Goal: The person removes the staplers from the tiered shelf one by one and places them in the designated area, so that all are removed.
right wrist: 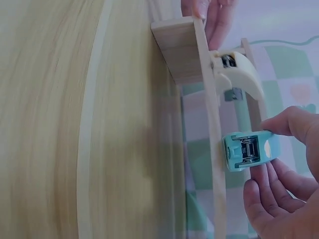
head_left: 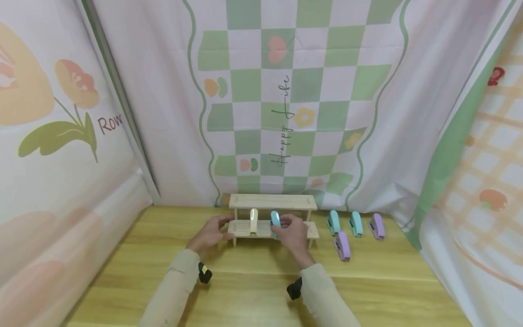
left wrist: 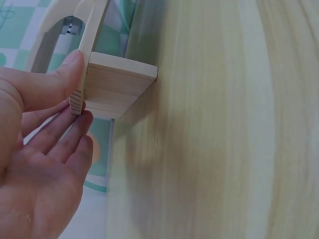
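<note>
Tabletop [head_left: 249,290]; teal stapler [right wrist: 254,150] between right fingers [right wrist: 290,181]
</note>
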Demonstrator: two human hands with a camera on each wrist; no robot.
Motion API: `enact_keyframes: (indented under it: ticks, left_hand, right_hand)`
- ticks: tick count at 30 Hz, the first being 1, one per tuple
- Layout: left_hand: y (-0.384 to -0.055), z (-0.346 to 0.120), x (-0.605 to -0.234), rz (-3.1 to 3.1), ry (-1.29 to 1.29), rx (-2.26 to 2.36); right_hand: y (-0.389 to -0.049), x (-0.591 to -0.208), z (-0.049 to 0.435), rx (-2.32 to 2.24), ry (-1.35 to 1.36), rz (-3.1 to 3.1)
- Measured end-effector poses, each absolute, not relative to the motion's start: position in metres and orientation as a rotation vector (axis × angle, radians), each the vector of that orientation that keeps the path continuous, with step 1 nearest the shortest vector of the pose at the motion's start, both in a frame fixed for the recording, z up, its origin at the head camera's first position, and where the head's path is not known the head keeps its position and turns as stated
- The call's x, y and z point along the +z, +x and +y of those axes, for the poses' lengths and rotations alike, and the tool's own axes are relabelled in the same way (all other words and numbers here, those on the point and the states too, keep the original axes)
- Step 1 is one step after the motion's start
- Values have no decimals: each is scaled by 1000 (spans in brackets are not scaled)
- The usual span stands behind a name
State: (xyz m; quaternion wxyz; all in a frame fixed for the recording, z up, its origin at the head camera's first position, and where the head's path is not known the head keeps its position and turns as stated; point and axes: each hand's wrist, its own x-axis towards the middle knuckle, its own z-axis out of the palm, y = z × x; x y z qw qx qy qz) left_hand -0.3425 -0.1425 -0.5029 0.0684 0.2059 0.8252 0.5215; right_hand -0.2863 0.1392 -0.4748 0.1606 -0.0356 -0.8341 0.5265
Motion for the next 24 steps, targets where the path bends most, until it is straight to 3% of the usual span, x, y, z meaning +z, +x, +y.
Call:
enact_keyframes:
  ticks: [8,24]
  left_hand:
    - [-345,-144,-504,2476,642,1562]
    - [-347,-141,-505,2530,633,1546]
  right_hand:
    - [-263,-466,185,1454,-159,-2441]
    - [-208,-444,320,1080,-200,-2497]
